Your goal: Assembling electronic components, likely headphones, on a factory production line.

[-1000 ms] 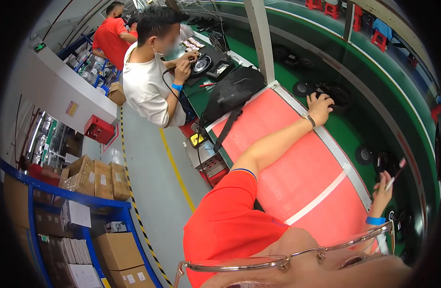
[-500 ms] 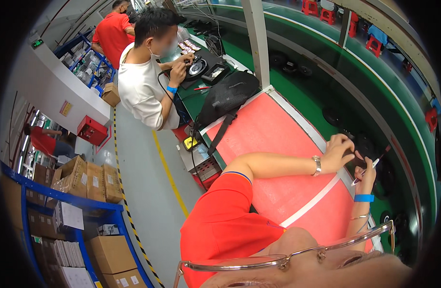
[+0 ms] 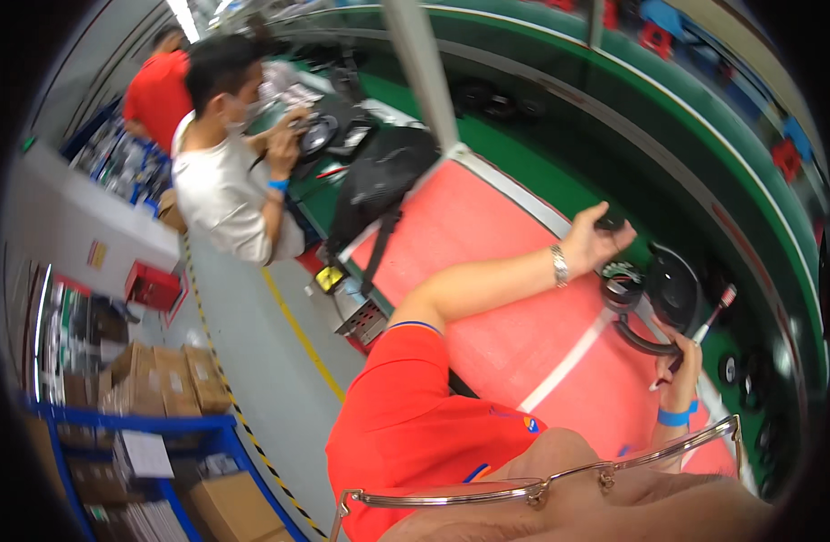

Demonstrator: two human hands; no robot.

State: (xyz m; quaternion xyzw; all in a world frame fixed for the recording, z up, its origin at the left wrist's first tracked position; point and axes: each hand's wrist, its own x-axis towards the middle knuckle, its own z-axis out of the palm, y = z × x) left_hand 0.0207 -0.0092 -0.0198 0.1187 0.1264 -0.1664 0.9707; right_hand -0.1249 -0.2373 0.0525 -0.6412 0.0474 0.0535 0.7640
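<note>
My left hand (image 3: 591,242), with a metal watch on its wrist, holds a small round black piece (image 3: 611,219) between thumb and fingers, over the far edge of the pink tabletop. My right hand (image 3: 679,375), wearing a blue wristband, grips the curved band of black headphones (image 3: 648,340) and also a slim white pen-like tool (image 3: 702,332) with a reddish end. One ear cup (image 3: 677,285) shows a smooth dark face. The other ear cup (image 3: 622,285) shows a ring of lighter detail, too small to make out. Fingers partly hide the band's near end.
Beyond the pink tabletop (image 3: 487,262) runs a green conveyor (image 3: 559,144) with several dark round items on it. A metal post (image 3: 421,72) and a black bag (image 3: 388,176) stand at the far left corner. A person in white (image 3: 220,172) works at the neighbouring bench.
My left hand has drawn away from the right one, up and left, with the round black piece in it. The headphones have come into clearer sight. The view has shifted.
</note>
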